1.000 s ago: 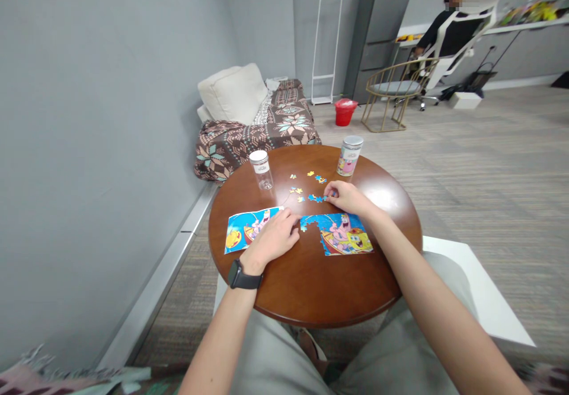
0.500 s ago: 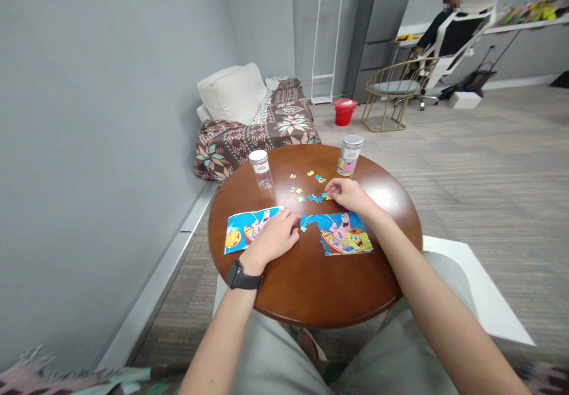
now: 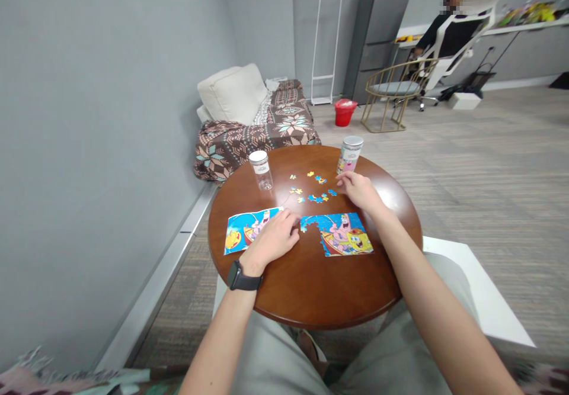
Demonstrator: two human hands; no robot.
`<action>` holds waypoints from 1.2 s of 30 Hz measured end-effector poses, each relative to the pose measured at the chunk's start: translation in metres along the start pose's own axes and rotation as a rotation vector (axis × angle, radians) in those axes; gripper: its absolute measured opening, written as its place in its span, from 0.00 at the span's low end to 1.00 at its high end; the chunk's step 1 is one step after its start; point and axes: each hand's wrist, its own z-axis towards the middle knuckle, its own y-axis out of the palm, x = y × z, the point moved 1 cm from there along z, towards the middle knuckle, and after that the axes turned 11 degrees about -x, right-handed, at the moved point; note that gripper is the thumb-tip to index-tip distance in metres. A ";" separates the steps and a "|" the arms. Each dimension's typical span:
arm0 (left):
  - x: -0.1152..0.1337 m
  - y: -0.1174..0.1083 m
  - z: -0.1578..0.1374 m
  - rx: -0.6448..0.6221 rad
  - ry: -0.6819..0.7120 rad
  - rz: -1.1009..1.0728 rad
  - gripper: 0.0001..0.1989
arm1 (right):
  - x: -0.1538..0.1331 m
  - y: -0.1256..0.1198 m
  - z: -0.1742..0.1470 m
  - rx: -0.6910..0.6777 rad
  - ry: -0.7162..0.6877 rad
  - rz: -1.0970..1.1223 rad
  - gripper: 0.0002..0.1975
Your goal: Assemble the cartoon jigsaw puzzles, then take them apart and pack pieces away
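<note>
My left hand (image 3: 276, 234), with a dark watch on the wrist, lies palm down, its fingers loosely stretched. It covers the right part of a printed cartoon picture (image 3: 235, 235) and reaches the left edge of a partly joined jigsaw puzzle (image 3: 347, 236). That puzzle has a notched gap at its lower left. Beyond it my right hand (image 3: 359, 192) hovers just right of several loose blue and yellow puzzle pieces (image 3: 318, 198), fingers slightly bent and apart, with nothing visible in them. More loose pieces (image 3: 310, 174) lie farther back.
A clear jar with a white lid (image 3: 263, 173) stands at the back left of the round wooden table (image 3: 329, 294). A cartoon-printed jar (image 3: 350, 151) is close behind my right hand. A person sits in an office chair (image 3: 466, 28) at the far right.
My right hand has moved right and slightly away from me, off the loose pieces, uncovering a blue one. My left hand has stayed in place.
</note>
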 end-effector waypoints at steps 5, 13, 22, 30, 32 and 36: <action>0.001 -0.002 -0.001 0.000 -0.004 -0.009 0.09 | 0.008 0.004 0.003 -0.044 -0.046 -0.112 0.13; 0.003 -0.003 -0.001 0.001 -0.002 -0.009 0.08 | 0.005 0.012 0.003 -0.157 -0.228 -0.135 0.11; 0.002 -0.002 0.000 0.009 0.011 -0.011 0.08 | 0.004 0.012 0.002 -0.208 -0.195 -0.028 0.18; 0.003 -0.004 -0.001 -0.009 0.002 -0.027 0.09 | -0.001 0.012 0.000 -0.190 -0.165 -0.065 0.13; 0.003 -0.003 0.000 -0.006 0.004 -0.029 0.09 | -0.001 0.012 0.000 -0.197 -0.164 -0.066 0.13; 0.002 -0.002 0.000 -0.005 0.000 -0.023 0.09 | -0.001 0.013 -0.001 -0.207 -0.179 -0.065 0.14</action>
